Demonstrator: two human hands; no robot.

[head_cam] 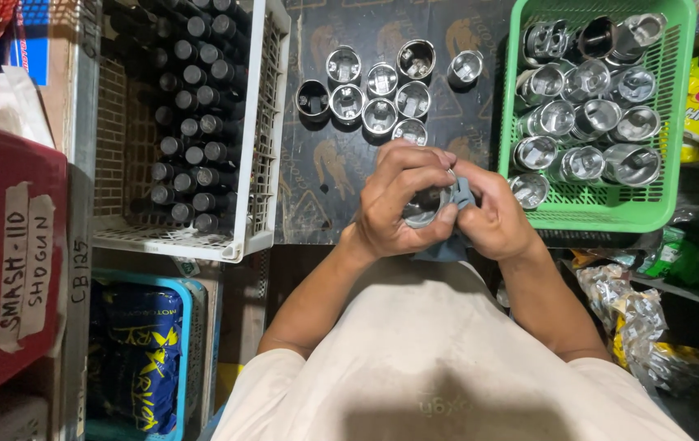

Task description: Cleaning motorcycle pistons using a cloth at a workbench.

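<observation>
A person's left hand (402, 200) wraps around a shiny metal cup (423, 208), its grip closed on the cup's body, while the right hand (496, 216) pinches a grey cloth (462, 194) against the rim, that grip closed on the cloth. The cup sits between both hands, held above the dark surface (321, 180) and just in front of the person's chest.

A slip looks the likeliest trouble: the polished metal appears smooth, and a push from the cloth side could twist the cup out of the left fingers and drop it onto the loose cups (378, 90) standing in a cluster just beyond the hands, knocking them over or denting a rim. The cloth's hanging end could also snag.

Room is tight. A white crate (264, 163) packed with dark cylinders (194, 122) walls off the left, and a green basket (594, 214) heaped with more metal cups (586, 114) stands close on the right, its near corner just beside the right hand. One cup (529, 189) lies at that corner, near the knuckles. The only open strip of surface runs between crate and basket, directly under and ahead of the hands.
</observation>
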